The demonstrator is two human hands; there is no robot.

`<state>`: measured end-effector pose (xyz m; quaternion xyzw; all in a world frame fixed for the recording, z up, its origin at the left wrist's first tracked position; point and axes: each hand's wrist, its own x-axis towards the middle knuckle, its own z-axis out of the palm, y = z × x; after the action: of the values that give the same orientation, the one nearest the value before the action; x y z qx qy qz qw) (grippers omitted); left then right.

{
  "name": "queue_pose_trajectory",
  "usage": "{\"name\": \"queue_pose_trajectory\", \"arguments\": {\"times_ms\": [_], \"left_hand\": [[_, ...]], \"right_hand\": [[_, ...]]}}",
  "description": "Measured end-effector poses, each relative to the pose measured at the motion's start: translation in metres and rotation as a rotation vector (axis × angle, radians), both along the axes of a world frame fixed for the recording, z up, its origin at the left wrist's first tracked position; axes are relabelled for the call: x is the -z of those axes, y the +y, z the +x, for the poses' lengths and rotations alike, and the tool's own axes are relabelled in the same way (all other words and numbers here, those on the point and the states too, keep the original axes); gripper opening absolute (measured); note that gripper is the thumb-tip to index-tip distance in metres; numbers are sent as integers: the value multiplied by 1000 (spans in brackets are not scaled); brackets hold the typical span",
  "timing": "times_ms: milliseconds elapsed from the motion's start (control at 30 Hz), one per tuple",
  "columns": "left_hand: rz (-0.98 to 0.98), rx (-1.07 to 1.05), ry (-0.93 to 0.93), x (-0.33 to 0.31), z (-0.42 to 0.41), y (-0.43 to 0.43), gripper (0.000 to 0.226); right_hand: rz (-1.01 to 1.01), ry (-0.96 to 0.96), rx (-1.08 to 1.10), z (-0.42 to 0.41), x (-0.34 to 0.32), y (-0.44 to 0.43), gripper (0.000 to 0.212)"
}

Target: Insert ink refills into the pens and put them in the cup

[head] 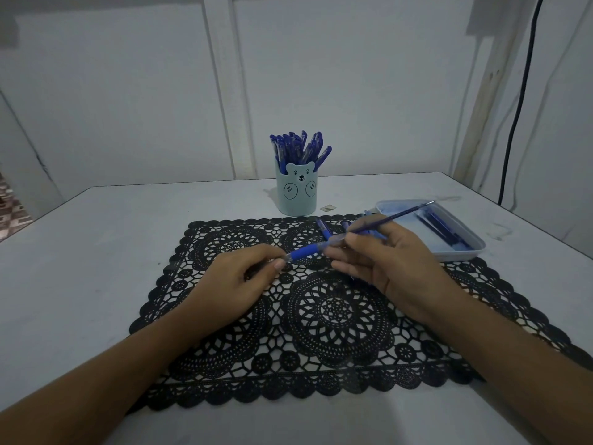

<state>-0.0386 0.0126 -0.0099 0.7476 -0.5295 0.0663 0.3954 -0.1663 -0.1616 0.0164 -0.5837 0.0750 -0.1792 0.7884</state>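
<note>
with the left hand (244, 277), pinching the tip end of the blue pen (305, 251) in front and a bit left of the cup (296, 200), and with the right hand (388, 264), gripping its back end and the ink refill (398, 215) poking out, in front-right of the cup

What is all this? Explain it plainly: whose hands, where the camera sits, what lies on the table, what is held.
No machine here: a person's two bare hands, filmed by one camera worn on the head, looking down. The left hand pinches one end of a blue pen; the right hand holds the thin refill sticking out of its other end. On the table are a black lace mat, a bear cup full of pens, and a tray with spare refills.
</note>
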Motion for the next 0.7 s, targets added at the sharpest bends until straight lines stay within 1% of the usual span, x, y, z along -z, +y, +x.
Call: {"name": "queue_pose_trajectory", "arguments": {"times_ms": [100, 133, 167, 200, 267, 300, 400, 467, 533, 567, 633, 700], "left_hand": [[25, 27, -32, 1, 0, -1, 14], [29, 34, -42, 1, 0, -1, 16], [27, 35, -42, 1, 0, -1, 18], [23, 28, -31, 1, 0, -1, 17], [9, 4, -7, 0, 0, 0, 13], [1, -12, 8, 0, 0, 0, 12], [-9, -56, 69, -1, -1, -1, 22], [-7, -60, 86, -2, -1, -1, 22], [-1, -51, 81, -2, -1, -1, 22], [3, -46, 72, -2, -1, -1, 21], [14, -40, 59, -2, -1, 0, 19], [23, -36, 53, -2, -2, 0, 17]], "right_hand": [[-319, 71, 40, -2, 1, 2, 10], [-360, 94, 42, -2, 1, 2, 12], [-345, 111, 34, -2, 0, 2, 17], [-278, 119, 18, -2, -2, 0, 24], [-91, 110, -4, -3, -6, -5, 32], [-5, 93, 3, -5, -8, -8, 31], [191, -18, 108, -6, -11, -14, 15], [209, -81, 195, -5, -10, -16, 14], [120, -81, 250, -6, -9, -15, 12], [36, -51, 259, -6, -7, -14, 11], [-234, 51, 229, -6, -2, -13, 13], [-528, 161, 118, -6, 0, -12, 14]]}}
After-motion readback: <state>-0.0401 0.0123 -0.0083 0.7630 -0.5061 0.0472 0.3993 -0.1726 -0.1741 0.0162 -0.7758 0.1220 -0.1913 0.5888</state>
